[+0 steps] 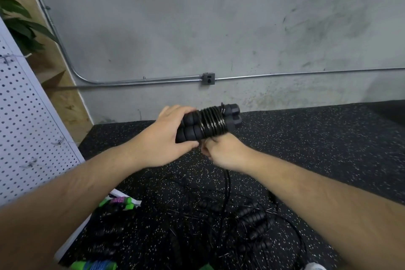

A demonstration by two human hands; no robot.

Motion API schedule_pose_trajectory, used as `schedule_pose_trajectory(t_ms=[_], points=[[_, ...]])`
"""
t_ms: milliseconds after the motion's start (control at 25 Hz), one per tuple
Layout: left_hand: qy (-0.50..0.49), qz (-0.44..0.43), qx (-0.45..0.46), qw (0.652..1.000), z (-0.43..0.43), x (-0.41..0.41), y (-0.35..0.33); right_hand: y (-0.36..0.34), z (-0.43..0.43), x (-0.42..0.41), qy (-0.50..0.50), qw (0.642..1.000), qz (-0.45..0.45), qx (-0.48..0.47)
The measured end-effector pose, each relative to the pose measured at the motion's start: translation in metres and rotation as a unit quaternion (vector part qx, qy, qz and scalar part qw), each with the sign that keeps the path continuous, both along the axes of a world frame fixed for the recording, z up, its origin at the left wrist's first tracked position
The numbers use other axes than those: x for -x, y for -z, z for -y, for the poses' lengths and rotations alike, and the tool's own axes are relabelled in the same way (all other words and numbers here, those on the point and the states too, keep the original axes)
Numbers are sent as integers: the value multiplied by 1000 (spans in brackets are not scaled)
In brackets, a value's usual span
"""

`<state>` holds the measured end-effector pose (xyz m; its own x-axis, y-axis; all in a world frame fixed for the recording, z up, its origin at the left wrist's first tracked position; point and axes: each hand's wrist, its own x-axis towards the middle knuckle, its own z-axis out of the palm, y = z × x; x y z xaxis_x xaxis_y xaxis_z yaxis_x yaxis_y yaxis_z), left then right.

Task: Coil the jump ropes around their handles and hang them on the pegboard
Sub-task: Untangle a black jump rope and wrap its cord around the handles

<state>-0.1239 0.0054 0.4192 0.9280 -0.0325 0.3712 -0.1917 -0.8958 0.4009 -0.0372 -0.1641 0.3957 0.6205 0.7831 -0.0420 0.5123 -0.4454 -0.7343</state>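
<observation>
The left hand (168, 136) grips the paired foam handles (192, 127) while the right hand (221, 151) pinches the thin, springy-looking cord (213, 121), best held taut.

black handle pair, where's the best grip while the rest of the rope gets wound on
Grip the bare ribbed foam end from the left, as the left hand does: the handles lie side by side, the coil covers their middle, and the right hand holds rope there.
</observation>
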Motion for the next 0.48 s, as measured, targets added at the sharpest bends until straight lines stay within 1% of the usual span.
schedule_pose_trajectory(t_ms=[80, 160, 280, 400, 480], points=[[-18, 14, -15, 1000, -9, -8, 5, 7, -10, 5, -1, 1000, -24, -15], [-25, 12, -45, 999, -17, -14, 10, 8, -12, 11, -8, 999, -40, 1], [-49, -2, -95, 994, -33, -22, 15, -2, -10, 23, -38, 995, -47, 78], [-74, -38, -143, 986, -53, -27, 22, -28, 1, 40, -99, 983, -8, 152], [-75, -74, -162, 981, -64, -27, 29, -52, 11, 52, -119, 976, 54, 172]])
